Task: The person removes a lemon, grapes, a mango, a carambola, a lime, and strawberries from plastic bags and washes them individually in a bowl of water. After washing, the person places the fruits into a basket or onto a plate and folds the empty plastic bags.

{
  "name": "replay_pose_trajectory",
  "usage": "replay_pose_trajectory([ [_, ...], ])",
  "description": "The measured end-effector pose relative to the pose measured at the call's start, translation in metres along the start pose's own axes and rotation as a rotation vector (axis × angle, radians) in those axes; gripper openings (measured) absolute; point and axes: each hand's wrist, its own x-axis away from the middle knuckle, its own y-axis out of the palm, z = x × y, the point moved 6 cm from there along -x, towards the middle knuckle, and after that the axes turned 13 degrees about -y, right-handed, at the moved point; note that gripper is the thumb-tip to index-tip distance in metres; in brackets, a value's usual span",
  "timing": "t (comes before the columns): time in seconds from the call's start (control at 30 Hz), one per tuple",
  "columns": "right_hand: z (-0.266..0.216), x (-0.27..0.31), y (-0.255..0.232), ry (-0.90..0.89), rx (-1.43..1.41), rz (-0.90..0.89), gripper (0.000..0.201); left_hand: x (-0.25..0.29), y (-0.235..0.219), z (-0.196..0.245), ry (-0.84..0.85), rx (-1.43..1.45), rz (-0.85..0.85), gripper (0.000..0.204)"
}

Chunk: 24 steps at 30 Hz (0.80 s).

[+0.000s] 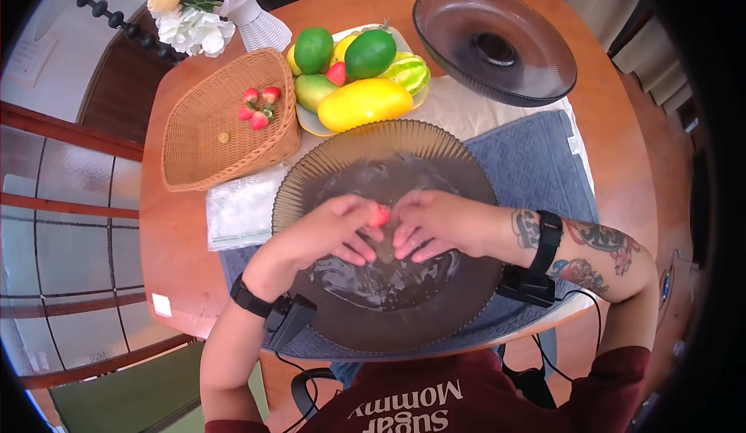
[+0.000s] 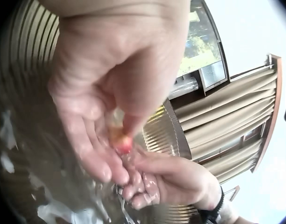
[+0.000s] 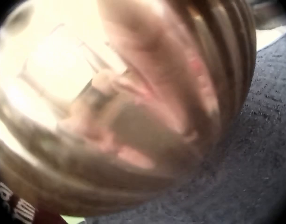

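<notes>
A large ribbed glass bowl (image 1: 342,328) holds water at the table's near side. Over the water, the left hand (image 1: 330,231) pinches a small red fruit (image 1: 378,216) between thumb and fingers; the left wrist view shows this fruit (image 2: 124,143) as red and yellowish, under the thumb of the left hand (image 2: 105,88). Just right of the fruit is the right hand (image 1: 439,223), its wet fingers loosely bent and holding nothing visible; in the left wrist view the right hand (image 2: 173,179) is close below the fruit. The right wrist view looks through the bowl's side (image 3: 147,186), blurred.
A wicker basket (image 1: 194,122) with several strawberries (image 1: 259,120) stands at the back left. Beside it is a plate (image 1: 311,126) of mangoes and other fruit. A second ribbed glass dish (image 1: 536,68) stands back right. Blue towel (image 1: 536,161) lies under the bowl; flower vase (image 1: 256,21) behind.
</notes>
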Motion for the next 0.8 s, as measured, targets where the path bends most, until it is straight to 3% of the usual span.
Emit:
replay_pose_trajectory([
  [0.07, 0.009, -0.011, -0.007, 0.048, -0.06, -0.023, 0.034, -0.003, -0.006, 0.002, 0.094, 0.115, 0.092, 0.04],
  [0.27, -0.004, 0.0, 0.013, 0.159, 0.013, -0.15, 0.047, -0.002, 0.003, 0.007, 0.171, 0.026, -0.021, 0.039],
  [0.47, 0.012, -0.016, 0.006, 0.029, 0.202, -0.19, 0.047, -0.008, 0.004, -0.001, 0.089, -0.06, -0.038, 0.043],
  [0.53, 0.006, -0.019, 0.004, -0.087, 0.081, -0.138, 0.039, -0.005, 0.005, -0.001, 0.1, -0.053, -0.042, 0.043],
  [0.67, -0.003, -0.013, 0.003, -0.194, 0.102, 0.001, 0.033, 0.002, 0.003, 0.009, 0.076, 0.057, 0.013, 0.041],
  [0.73, -0.01, -0.01, -0.001, -0.288, 0.249, 0.058, 0.03, 0.0, -0.001, 0.006, 0.053, 0.069, 0.006, 0.042],
  [0.77, -0.012, -0.008, -0.001, -0.284, 0.249, 0.056, 0.03, -0.001, -0.002, 0.004, 0.031, 0.079, -0.003, 0.043],
  [0.8, -0.016, -0.006, 0.0, -0.247, 0.435, 0.0, 0.032, 0.0, -0.001, 0.004, 0.03, 0.08, -0.003, 0.043],
])
